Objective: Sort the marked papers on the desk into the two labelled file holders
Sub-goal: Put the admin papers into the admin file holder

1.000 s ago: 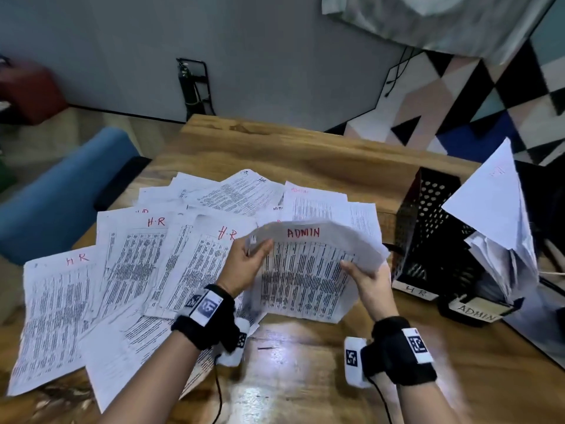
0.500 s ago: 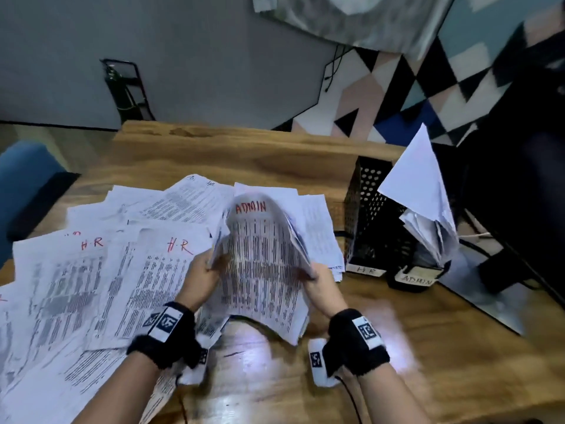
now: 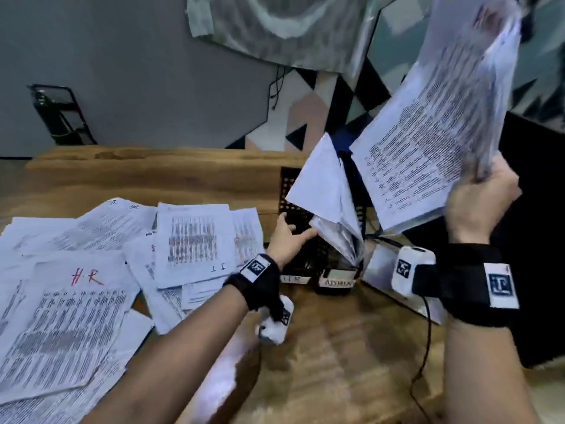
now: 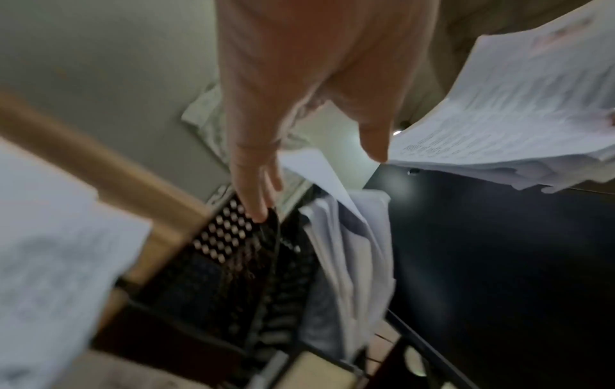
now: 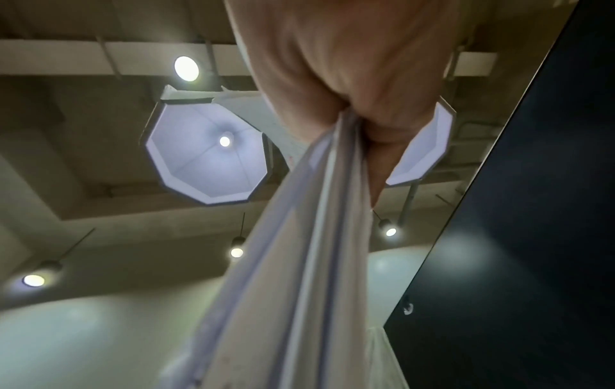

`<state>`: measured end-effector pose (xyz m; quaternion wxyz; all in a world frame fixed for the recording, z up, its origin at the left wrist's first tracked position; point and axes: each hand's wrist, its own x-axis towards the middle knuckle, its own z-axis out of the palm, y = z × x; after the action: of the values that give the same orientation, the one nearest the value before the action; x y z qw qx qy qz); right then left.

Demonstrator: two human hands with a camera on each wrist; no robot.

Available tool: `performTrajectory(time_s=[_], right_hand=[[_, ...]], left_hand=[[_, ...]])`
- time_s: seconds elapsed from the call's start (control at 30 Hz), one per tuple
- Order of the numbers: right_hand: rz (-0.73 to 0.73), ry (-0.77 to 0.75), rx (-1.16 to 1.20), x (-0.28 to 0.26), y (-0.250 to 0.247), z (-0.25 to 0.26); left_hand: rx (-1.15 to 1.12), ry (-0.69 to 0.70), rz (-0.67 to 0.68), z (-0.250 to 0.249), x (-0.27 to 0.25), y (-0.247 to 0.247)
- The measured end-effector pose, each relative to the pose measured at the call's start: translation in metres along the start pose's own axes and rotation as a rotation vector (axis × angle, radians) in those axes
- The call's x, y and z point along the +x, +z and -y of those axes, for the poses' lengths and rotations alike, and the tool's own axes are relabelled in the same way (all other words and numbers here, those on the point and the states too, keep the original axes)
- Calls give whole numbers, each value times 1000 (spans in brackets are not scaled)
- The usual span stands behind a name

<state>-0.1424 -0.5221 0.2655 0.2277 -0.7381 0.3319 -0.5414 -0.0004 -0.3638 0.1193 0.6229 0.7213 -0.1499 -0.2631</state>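
My right hand (image 3: 483, 194) grips a bundle of printed ADMIN papers (image 3: 428, 136) and holds it high above the black perforated file holders (image 3: 287, 209). In the right wrist view the bundle (image 5: 299, 263) is pinched between thumb and fingers. My left hand (image 3: 289, 237) is open, fingers straight, touching the holder's mesh wall (image 4: 229, 231) beside the white papers standing in the ADMIN holder (image 3: 328, 197). Labels read H.R (image 3: 295, 279) and ADMIN (image 3: 337, 283). Many printed sheets, one marked H.R (image 3: 70, 316), lie spread on the wooden desk (image 3: 336, 347) at the left.
A black panel (image 3: 535, 240) stands right behind the holders, with a glossy sheet (image 3: 382, 270) lying at its foot. A thin cable (image 3: 426, 347) runs down from the right wrist over the desk. The desk's far edge (image 3: 153, 154) meets a grey wall.
My right hand has lifted the ADMIN bundle up and to the right, above the holders. My left hand let go of it and reached to the holder's mesh wall.
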Motion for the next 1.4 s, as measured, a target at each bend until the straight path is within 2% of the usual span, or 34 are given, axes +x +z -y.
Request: performTrajectory(time_s=[0.13, 0.27, 0.33, 0.43, 0.53, 0.63, 0.77, 0.83, 0.9, 0.97, 1.03, 1.1, 1.2, 1.3, 1.4], right_hand=[[22, -6, -16, 13, 5, -15], [142, -9, -7, 14, 25, -21], [172, -22, -8, 11, 35, -25], [199, -56, -6, 9, 51, -33], [223, -78, 8, 9, 64, -40], [239, -91, -2, 14, 67, -44], [249, -91, 17, 7, 71, -45], [300, -82, 37, -9, 82, -46], [432, -46, 54, -34, 99, -58], [666, 57, 80, -62, 117, -84], [877, 145, 41, -86, 124, -112], [973, 185, 13, -99, 124, -132], [950, 210, 37, -102, 124, -145], [952, 242, 155, -92, 125, -141], [749, 253, 360, -81, 120, -125]], left_hand=[[-150, -151, -170, -4, 30, 72], [-182, -99, -390, -16, 44, 110], [-129, -57, -425, -24, 45, 117], [78, 7, -410, -29, 41, 123], [289, 2, -343, -21, 46, 123], [329, 31, -316, -21, 55, 106], [375, 183, -339, -40, 59, 77], [362, 251, -350, -46, 61, 69], [315, 290, -350, -46, 59, 65], [239, 313, -320, -42, 56, 63], [161, 330, -235, -37, 53, 62], [81, 323, -164, -33, 53, 60], [-50, 294, -149, -31, 58, 57], [-51, 271, -221, -33, 66, 58], [-24, 313, -262, -38, 70, 61]])
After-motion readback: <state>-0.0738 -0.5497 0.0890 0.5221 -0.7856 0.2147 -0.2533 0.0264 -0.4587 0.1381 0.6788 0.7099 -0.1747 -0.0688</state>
